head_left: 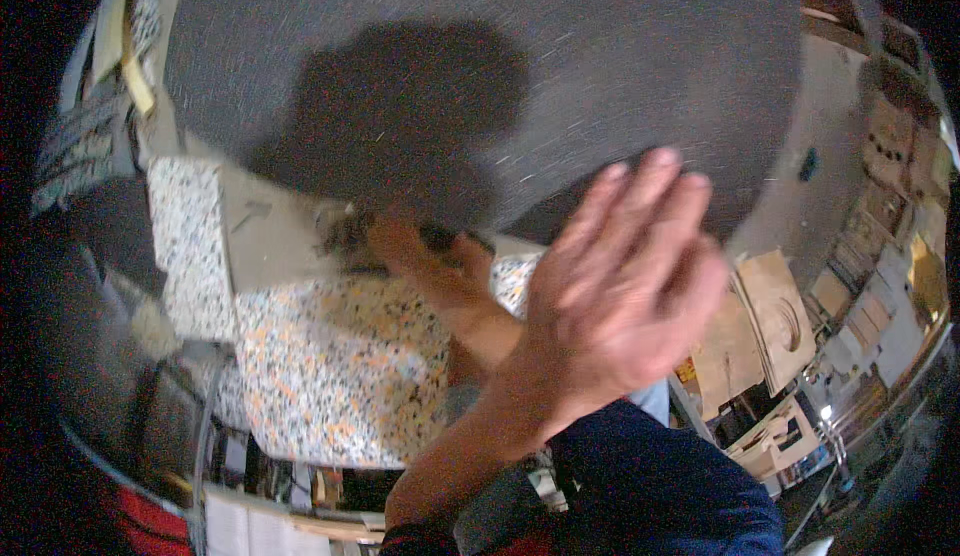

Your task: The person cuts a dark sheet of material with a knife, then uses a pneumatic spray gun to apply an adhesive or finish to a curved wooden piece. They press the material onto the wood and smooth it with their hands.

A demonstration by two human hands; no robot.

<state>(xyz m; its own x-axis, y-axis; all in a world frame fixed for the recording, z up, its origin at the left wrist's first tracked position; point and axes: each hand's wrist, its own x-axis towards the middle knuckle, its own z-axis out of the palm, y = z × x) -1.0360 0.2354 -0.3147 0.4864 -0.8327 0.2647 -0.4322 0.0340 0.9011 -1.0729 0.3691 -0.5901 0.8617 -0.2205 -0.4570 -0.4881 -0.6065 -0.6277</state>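
A broad dark grey sheet (650,46), flecked with fine pale marks, fills the upper part of the head view and carries a large dark shadow. My left hand (630,276) stretches over its near edge with fingers extended, back of the hand up. Whether the fingertips touch the sheet, I cannot tell. Beneath that arm, my right forearm crosses to the left. My right hand (400,241) curls at the sheet's near edge around something dark (440,238), too blurred to name. Close below it lies a speckled slab (340,376) in white, orange and black.
A pale board (275,231) and an upright speckled piece (190,241) are left of my right hand. A yellow strip (137,81) stands far left. Plywood pieces with cut-outs (775,321) lean at right, with cluttered materials beyond. Something red (150,526) is lower left.
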